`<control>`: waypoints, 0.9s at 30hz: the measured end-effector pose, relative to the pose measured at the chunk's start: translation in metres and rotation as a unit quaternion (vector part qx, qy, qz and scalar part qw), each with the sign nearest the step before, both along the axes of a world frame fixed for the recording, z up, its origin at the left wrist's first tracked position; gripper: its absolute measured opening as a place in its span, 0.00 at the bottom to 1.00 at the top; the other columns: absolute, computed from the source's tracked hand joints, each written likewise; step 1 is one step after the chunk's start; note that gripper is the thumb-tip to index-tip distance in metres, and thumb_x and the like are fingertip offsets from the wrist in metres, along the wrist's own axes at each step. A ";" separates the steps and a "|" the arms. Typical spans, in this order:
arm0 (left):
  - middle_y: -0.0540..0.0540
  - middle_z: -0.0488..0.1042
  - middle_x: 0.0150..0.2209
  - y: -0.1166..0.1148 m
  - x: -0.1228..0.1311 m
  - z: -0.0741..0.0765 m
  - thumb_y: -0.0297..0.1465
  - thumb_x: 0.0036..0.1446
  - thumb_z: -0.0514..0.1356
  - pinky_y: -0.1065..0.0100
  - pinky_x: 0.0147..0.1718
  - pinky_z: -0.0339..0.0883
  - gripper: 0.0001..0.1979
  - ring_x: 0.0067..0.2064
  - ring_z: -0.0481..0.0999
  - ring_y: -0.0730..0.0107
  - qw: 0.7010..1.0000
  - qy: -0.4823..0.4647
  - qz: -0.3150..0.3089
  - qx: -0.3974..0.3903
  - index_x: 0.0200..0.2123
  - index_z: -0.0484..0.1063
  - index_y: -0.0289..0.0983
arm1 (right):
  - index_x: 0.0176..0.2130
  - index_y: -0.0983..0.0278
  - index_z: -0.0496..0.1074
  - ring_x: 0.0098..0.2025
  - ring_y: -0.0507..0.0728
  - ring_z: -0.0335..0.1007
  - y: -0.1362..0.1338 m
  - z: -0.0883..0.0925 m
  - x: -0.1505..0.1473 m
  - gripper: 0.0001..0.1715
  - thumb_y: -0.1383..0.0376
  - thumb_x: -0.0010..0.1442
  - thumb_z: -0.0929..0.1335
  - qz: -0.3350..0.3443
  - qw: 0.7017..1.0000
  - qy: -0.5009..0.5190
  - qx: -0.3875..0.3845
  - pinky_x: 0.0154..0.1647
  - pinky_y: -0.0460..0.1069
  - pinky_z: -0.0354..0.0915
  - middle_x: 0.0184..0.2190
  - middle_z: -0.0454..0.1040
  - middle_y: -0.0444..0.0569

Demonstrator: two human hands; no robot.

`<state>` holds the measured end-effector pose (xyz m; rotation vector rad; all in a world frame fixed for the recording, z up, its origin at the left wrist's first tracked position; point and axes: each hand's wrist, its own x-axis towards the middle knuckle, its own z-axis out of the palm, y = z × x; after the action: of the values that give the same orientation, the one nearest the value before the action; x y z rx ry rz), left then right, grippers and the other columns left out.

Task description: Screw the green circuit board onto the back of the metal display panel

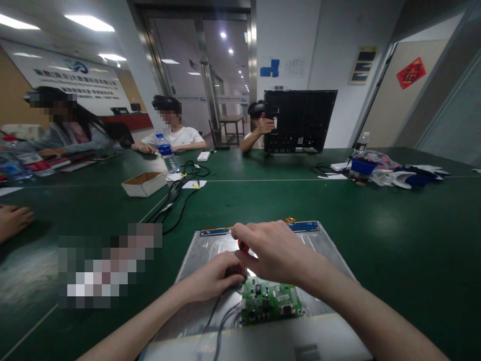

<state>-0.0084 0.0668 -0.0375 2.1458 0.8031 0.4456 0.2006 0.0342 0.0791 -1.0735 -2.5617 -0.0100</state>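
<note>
A flat silver display panel [326, 258] lies in front of me, with a green circuit board [270, 302] on its near half. Above the board, my right hand [276, 250] is closed around the red and black handle of what looks like a screwdriver [243, 245]; its tip is hidden. Just below it, my left hand [220, 275] has its fingers curled together at the board's upper left corner. Whatever those fingers pinch is hidden. Dark cables [225, 321] run from the board's left side. A narrow blue board [306, 227] lines the panel's far edge.
A white box [145, 184], black cables [180, 193] and a water bottle [168, 153] stand to the far left. Across the green table [394, 220], a person holds up a black monitor back [300, 120]. Blue trays with bags [387, 170] lie far right. Other people sit left.
</note>
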 end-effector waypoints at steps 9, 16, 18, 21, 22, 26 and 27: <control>0.45 0.73 0.38 0.001 -0.001 -0.003 0.34 0.64 0.57 0.64 0.40 0.68 0.08 0.40 0.72 0.61 1.000 0.010 -0.003 0.005 0.42 0.70 0.36 | 0.42 0.63 0.66 0.26 0.51 0.65 0.001 -0.002 0.000 0.07 0.66 0.62 0.63 0.003 1.000 0.010 0.025 0.23 0.48 0.41 0.33 0.77 0.46; 0.46 0.74 0.36 -0.002 0.001 0.006 0.30 0.61 0.56 0.64 0.40 0.68 0.06 0.39 0.73 0.62 1.000 0.019 -0.006 -0.015 0.40 0.71 0.36 | 0.43 0.63 0.66 0.27 0.52 0.68 0.001 -0.001 0.000 0.08 0.63 0.64 0.66 0.006 1.000 0.000 0.015 0.24 0.48 0.42 0.34 0.78 0.45; 0.46 0.74 0.37 -0.003 0.002 0.007 0.29 0.60 0.56 0.64 0.40 0.68 0.06 0.39 0.73 0.62 1.000 0.010 -0.003 -0.016 0.40 0.70 0.36 | 0.44 0.63 0.66 0.28 0.52 0.69 0.000 -0.001 0.000 0.09 0.62 0.64 0.66 0.007 1.000 0.005 0.013 0.24 0.48 0.42 0.35 0.78 0.45; 0.46 0.74 0.38 -0.002 0.003 0.005 0.28 0.60 0.56 0.64 0.39 0.68 0.05 0.39 0.73 0.62 1.000 -0.001 -0.004 -0.007 0.40 0.70 0.37 | 0.43 0.63 0.66 0.28 0.52 0.68 -0.001 -0.001 0.001 0.08 0.64 0.63 0.66 0.011 1.000 0.008 0.014 0.24 0.48 0.42 0.35 0.77 0.45; 0.46 0.74 0.37 -0.001 0.003 0.005 0.28 0.60 0.56 0.64 0.38 0.67 0.05 0.39 0.72 0.62 1.000 -0.001 -0.008 -0.005 0.39 0.70 0.37 | 0.43 0.63 0.66 0.28 0.52 0.68 -0.001 -0.001 0.001 0.08 0.65 0.62 0.65 0.011 1.000 0.007 0.016 0.24 0.48 0.42 0.35 0.77 0.46; 0.46 0.73 0.36 0.000 0.002 0.005 0.27 0.60 0.56 0.65 0.37 0.67 0.05 0.37 0.72 0.64 1.000 0.001 -0.014 0.000 0.39 0.70 0.36 | 0.43 0.64 0.66 0.27 0.52 0.67 0.001 -0.002 0.001 0.08 0.66 0.62 0.64 0.007 1.000 0.006 0.022 0.24 0.48 0.42 0.34 0.77 0.47; 0.46 0.73 0.35 0.000 0.002 0.006 0.28 0.60 0.56 0.65 0.37 0.67 0.05 0.37 0.72 0.64 1.000 -0.001 -0.013 0.001 0.39 0.70 0.36 | 0.43 0.64 0.66 0.27 0.52 0.67 0.001 -0.002 0.000 0.08 0.65 0.63 0.65 0.005 1.000 0.007 0.019 0.24 0.48 0.42 0.34 0.78 0.46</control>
<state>-0.0060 0.0668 -0.0313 2.1543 0.7715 0.4353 0.2009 0.0354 0.0775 -1.0436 -2.5440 -0.0480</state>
